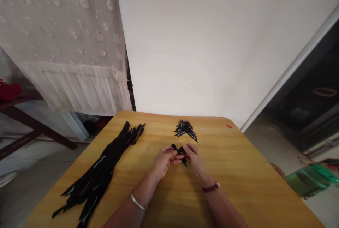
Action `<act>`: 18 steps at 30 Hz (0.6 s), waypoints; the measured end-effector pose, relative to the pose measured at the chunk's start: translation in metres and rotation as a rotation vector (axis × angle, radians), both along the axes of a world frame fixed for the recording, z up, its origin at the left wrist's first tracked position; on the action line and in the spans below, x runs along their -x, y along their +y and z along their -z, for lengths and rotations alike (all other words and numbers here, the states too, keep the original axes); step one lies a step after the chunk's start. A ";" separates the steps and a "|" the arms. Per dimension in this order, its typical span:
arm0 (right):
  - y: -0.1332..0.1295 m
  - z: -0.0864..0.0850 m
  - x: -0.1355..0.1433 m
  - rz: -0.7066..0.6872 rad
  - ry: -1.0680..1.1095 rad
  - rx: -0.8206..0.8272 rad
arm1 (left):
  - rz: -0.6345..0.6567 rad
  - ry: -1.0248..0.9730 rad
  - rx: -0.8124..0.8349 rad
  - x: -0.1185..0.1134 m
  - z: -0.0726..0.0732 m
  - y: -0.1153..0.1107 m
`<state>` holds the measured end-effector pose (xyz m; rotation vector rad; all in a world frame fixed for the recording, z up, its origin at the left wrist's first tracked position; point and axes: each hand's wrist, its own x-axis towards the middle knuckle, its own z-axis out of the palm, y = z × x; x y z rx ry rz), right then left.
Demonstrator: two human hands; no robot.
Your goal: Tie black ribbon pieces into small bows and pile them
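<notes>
"Location of black ribbon bow (180,150)?"
"Between my left hand (164,159) and right hand (193,154), over the table (227,175), one tail slanting toward the near edge."
"Grip?"
"Both pinched closed on the ribbon; neither noted nearer."

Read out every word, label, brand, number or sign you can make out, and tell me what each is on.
No text can be read with certainty.
Ribbons, left on the table: white script in several places, too small and blurred to read.
Bows, piled near the far edge: white script too, also too small to read.
Held bow: no lettering can be made out.
</notes>
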<state>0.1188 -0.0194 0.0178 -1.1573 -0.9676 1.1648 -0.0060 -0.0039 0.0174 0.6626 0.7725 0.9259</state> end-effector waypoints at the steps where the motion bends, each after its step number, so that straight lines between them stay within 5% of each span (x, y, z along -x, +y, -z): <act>1: 0.000 0.000 0.000 -0.006 -0.003 0.009 | 0.000 0.006 -0.004 0.000 0.000 0.000; 8: 0.001 0.003 0.000 -0.111 -0.164 -0.041 | 0.007 0.050 -0.029 0.000 0.002 0.000; 18: 0.000 -0.003 0.001 -0.088 -0.165 -0.038 | 0.018 0.095 -0.035 -0.002 0.003 -0.001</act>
